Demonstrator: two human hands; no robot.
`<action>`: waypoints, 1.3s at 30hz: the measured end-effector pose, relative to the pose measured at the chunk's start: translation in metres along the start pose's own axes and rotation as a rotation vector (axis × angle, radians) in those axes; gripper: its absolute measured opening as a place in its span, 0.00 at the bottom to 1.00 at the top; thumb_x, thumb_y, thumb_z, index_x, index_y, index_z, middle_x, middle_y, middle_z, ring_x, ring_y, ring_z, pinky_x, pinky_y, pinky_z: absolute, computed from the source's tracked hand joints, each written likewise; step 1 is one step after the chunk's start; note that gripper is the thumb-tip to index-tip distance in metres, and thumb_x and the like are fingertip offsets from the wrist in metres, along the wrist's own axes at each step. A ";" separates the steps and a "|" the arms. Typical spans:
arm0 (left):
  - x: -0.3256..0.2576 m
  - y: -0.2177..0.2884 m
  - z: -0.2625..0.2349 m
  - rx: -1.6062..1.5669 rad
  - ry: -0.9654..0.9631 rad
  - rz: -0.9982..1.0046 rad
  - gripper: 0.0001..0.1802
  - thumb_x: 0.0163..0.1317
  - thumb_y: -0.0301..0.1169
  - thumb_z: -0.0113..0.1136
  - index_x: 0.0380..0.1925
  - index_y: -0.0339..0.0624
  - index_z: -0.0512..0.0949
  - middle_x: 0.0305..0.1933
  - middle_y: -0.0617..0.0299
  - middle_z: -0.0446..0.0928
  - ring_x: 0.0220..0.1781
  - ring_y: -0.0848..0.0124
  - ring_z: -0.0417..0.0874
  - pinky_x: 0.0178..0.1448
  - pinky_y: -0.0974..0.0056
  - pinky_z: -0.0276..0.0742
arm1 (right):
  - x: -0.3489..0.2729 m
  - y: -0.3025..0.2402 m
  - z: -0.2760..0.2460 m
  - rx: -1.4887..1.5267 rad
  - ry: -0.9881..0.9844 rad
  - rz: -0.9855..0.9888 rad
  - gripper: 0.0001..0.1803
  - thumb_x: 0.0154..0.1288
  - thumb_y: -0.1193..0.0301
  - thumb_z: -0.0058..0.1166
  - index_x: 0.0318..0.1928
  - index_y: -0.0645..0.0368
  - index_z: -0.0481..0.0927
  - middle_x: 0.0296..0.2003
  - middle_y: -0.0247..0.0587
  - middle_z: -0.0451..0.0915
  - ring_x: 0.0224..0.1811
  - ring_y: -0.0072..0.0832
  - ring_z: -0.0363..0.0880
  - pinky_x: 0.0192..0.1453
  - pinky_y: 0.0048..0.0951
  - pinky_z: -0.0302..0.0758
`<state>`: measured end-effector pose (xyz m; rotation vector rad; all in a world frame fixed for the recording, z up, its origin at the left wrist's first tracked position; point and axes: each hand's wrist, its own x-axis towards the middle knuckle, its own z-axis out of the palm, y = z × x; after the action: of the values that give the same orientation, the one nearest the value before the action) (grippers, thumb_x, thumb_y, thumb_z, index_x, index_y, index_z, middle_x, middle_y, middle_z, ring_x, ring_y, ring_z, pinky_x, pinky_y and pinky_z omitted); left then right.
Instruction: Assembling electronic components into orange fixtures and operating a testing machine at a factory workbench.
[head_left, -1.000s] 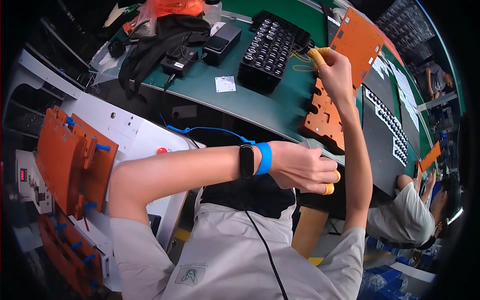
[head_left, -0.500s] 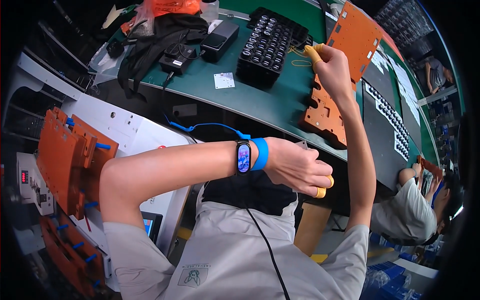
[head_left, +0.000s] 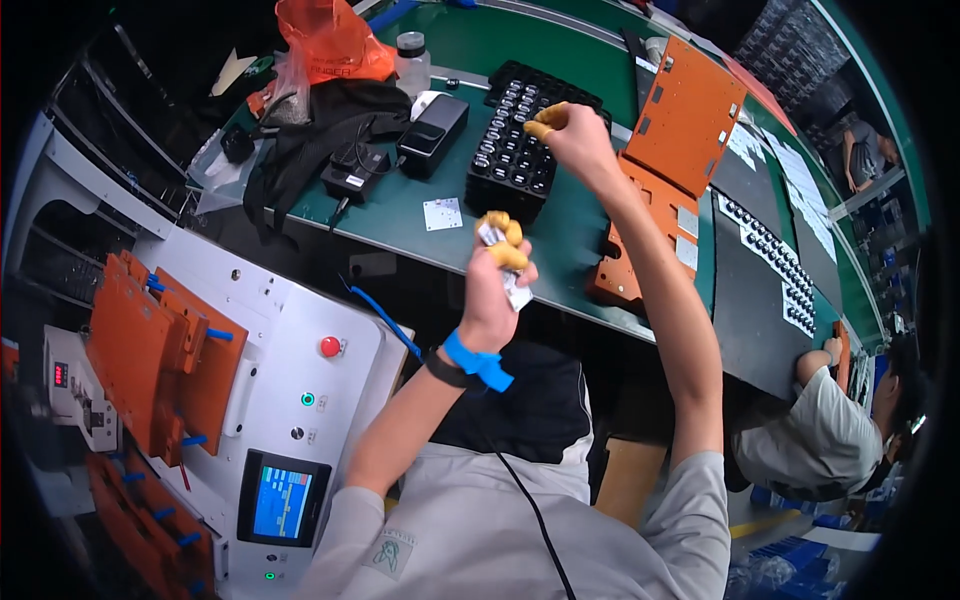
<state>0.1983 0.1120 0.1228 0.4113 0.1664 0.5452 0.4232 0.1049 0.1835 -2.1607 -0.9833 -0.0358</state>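
My left hand (head_left: 490,290), with yellow finger cots and a blue wrist strap, is raised before the table edge. Its fingers close round small white plates (head_left: 518,293), partly hidden by the fingers. My right hand (head_left: 578,143), also in yellow cots, hovers at the right side of a stacked black tray (head_left: 508,190) holding several small round black parts with shiny tops. Its thumb and forefinger are brought together; what they hold, if anything, is too small to make out. An orange fixture base (head_left: 622,275) with its raised lid (head_left: 690,115) lies right of the tray.
A similar white plate (head_left: 442,213) lies on the green table. Black boxes (head_left: 435,137), a black bag and an orange plastic bag (head_left: 335,45) stand left. A white machine with a touchscreen (head_left: 283,500) and red button is at lower left. A co-worker (head_left: 810,430) sits right.
My right hand has moved left from beside the orange fixture to the black tray. My left hand has swung up and left, its palm side now showing. The view has shifted, revealing the machine's panel.
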 end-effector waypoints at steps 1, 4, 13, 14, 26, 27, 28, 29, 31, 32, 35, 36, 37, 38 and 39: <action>-0.003 0.004 -0.003 -0.089 0.135 -0.134 0.17 0.55 0.19 0.51 0.46 0.41 0.74 0.42 0.57 0.75 0.40 0.65 0.74 0.31 0.65 0.68 | 0.003 -0.004 0.003 -0.037 -0.013 0.045 0.18 0.60 0.58 0.70 0.41 0.61 0.89 0.33 0.51 0.88 0.39 0.43 0.89 0.47 0.41 0.82; -0.004 0.007 -0.011 -0.220 0.158 -0.276 0.10 0.66 0.26 0.55 0.47 0.36 0.75 0.41 0.54 0.75 0.40 0.64 0.74 0.30 0.66 0.67 | 0.006 -0.015 0.004 -0.161 -0.015 0.100 0.19 0.58 0.54 0.72 0.36 0.59 0.89 0.31 0.50 0.88 0.38 0.45 0.88 0.45 0.43 0.81; 0.005 0.008 -0.008 -0.166 0.000 -0.443 0.32 0.75 0.59 0.49 0.55 0.39 0.77 0.42 0.62 0.79 0.33 0.73 0.74 0.24 0.72 0.63 | 0.005 -0.024 -0.002 -0.208 -0.012 0.041 0.20 0.55 0.56 0.71 0.39 0.60 0.88 0.33 0.47 0.88 0.40 0.42 0.88 0.46 0.40 0.82; 0.004 0.005 -0.005 -0.084 -0.010 -0.413 0.35 0.76 0.61 0.44 0.58 0.38 0.76 0.43 0.62 0.80 0.32 0.75 0.73 0.24 0.73 0.62 | 0.000 -0.026 -0.007 -0.193 0.019 0.031 0.20 0.55 0.57 0.70 0.39 0.61 0.87 0.34 0.48 0.88 0.40 0.42 0.88 0.47 0.40 0.82; -0.005 -0.021 0.013 0.202 0.055 -0.261 0.38 0.76 0.64 0.40 0.61 0.40 0.75 0.30 0.68 0.74 0.23 0.82 0.64 0.27 0.74 0.58 | -0.126 -0.031 -0.069 0.441 -0.183 -0.088 0.12 0.62 0.72 0.65 0.45 0.63 0.81 0.29 0.27 0.76 0.30 0.14 0.68 0.35 0.20 0.68; -0.007 -0.020 0.011 0.221 -0.010 -0.229 0.37 0.76 0.62 0.44 0.62 0.41 0.75 0.27 0.71 0.71 0.23 0.83 0.63 0.28 0.74 0.58 | -0.138 -0.033 -0.076 0.407 -0.216 -0.034 0.13 0.62 0.72 0.66 0.45 0.64 0.82 0.28 0.26 0.75 0.29 0.12 0.67 0.34 0.18 0.65; -0.009 -0.022 0.013 0.292 -0.008 -0.177 0.36 0.75 0.62 0.46 0.63 0.40 0.75 0.28 0.72 0.71 0.24 0.84 0.62 0.28 0.74 0.57 | -0.148 -0.033 -0.078 0.476 -0.248 0.021 0.13 0.62 0.72 0.66 0.45 0.64 0.83 0.27 0.24 0.73 0.28 0.11 0.64 0.33 0.17 0.63; -0.011 -0.020 0.021 0.363 -0.009 -0.130 0.36 0.75 0.61 0.49 0.64 0.40 0.75 0.28 0.73 0.70 0.24 0.84 0.61 0.28 0.75 0.57 | -0.158 -0.029 -0.078 0.512 -0.237 0.063 0.13 0.62 0.72 0.66 0.46 0.64 0.83 0.26 0.23 0.72 0.28 0.11 0.63 0.33 0.17 0.62; -0.015 -0.023 0.023 0.370 -0.038 -0.098 0.35 0.73 0.57 0.56 0.66 0.40 0.75 0.29 0.75 0.70 0.25 0.86 0.61 0.28 0.76 0.55 | -0.169 -0.027 -0.080 0.565 -0.244 0.135 0.14 0.62 0.72 0.67 0.47 0.64 0.84 0.26 0.21 0.70 0.27 0.11 0.60 0.31 0.18 0.60; -0.017 -0.025 0.023 0.450 -0.039 -0.035 0.34 0.72 0.55 0.59 0.66 0.40 0.75 0.29 0.76 0.70 0.26 0.87 0.62 0.29 0.77 0.56 | -0.173 -0.028 -0.081 0.565 -0.242 0.137 0.14 0.62 0.72 0.67 0.47 0.64 0.84 0.26 0.21 0.70 0.27 0.11 0.60 0.31 0.18 0.60; -0.021 -0.028 0.021 0.512 -0.072 0.054 0.34 0.69 0.51 0.66 0.66 0.40 0.75 0.37 0.74 0.75 0.29 0.89 0.65 0.30 0.80 0.58 | -0.181 -0.027 -0.080 0.616 -0.214 0.134 0.15 0.62 0.73 0.68 0.48 0.63 0.84 0.26 0.23 0.68 0.26 0.12 0.61 0.30 0.18 0.59; -0.022 -0.029 0.021 0.537 -0.109 0.088 0.34 0.69 0.51 0.66 0.66 0.38 0.74 0.43 0.71 0.78 0.34 0.88 0.70 0.34 0.80 0.64 | -0.183 -0.025 -0.080 0.615 -0.213 0.134 0.15 0.62 0.73 0.68 0.48 0.63 0.84 0.26 0.23 0.68 0.26 0.12 0.61 0.30 0.18 0.59; -0.023 -0.030 0.020 0.561 -0.146 0.123 0.35 0.68 0.50 0.66 0.66 0.37 0.74 0.48 0.67 0.80 0.38 0.87 0.75 0.37 0.80 0.69 | -0.185 -0.023 -0.081 0.562 -0.191 0.054 0.15 0.62 0.73 0.68 0.49 0.63 0.84 0.26 0.24 0.69 0.26 0.13 0.61 0.30 0.18 0.60; -0.022 -0.033 0.019 0.573 -0.178 0.170 0.37 0.68 0.51 0.66 0.66 0.33 0.73 0.58 0.60 0.80 0.50 0.81 0.80 0.49 0.76 0.76 | -0.186 -0.021 -0.081 0.508 -0.169 -0.027 0.16 0.63 0.74 0.68 0.50 0.63 0.83 0.26 0.25 0.69 0.25 0.13 0.62 0.29 0.19 0.61; -0.023 -0.034 0.019 0.573 -0.178 0.172 0.37 0.68 0.51 0.66 0.66 0.33 0.73 0.58 0.60 0.80 0.50 0.81 0.80 0.49 0.76 0.76 | -0.188 -0.019 -0.081 0.479 -0.155 -0.096 0.17 0.63 0.74 0.68 0.51 0.63 0.83 0.27 0.29 0.71 0.25 0.16 0.65 0.29 0.21 0.63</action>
<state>0.1994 0.0673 0.1268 1.0354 0.1136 0.6237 0.2996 -0.0589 0.1951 -1.6951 -1.0578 0.2970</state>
